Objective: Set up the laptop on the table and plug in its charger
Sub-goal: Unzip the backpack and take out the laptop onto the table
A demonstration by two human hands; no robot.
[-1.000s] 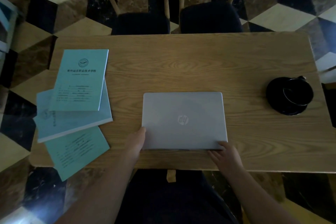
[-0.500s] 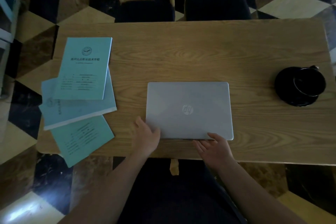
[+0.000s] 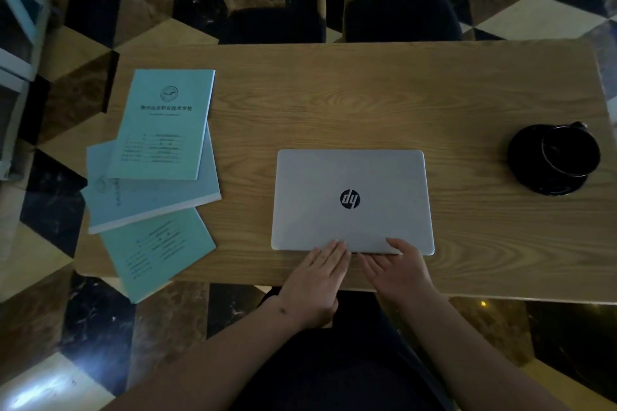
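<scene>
A long wooden table [image 3: 367, 103] fills the middle of the view, standing on a floor [image 3: 100, 27] tiled in black, brown and cream cube shapes. Two dark-cushioned chairs [image 3: 400, 17] with pale wooden legs sit at its far edge. On the left part of the table lies a fan of three pale blue-green booklets [image 3: 150, 183], overlapping one another; the top one carries a round emblem and a line of Chinese characters too dim to read. The silver laptop [image 3: 350, 183] lies closed and flat near the table's near edge, roughly in the middle, its dark round "hp" logo facing up and appearing upside down from here. At the right end a black cup rests on a black saucer [image 3: 547, 177]. The left hand [image 3: 317, 277] lies with straight fingers together, fingertips on the laptop's near edge. The right hand [image 3: 400, 274] is beside it, fingers relaxed and extended, the thumb on the lid edge, gripping nothing.
</scene>
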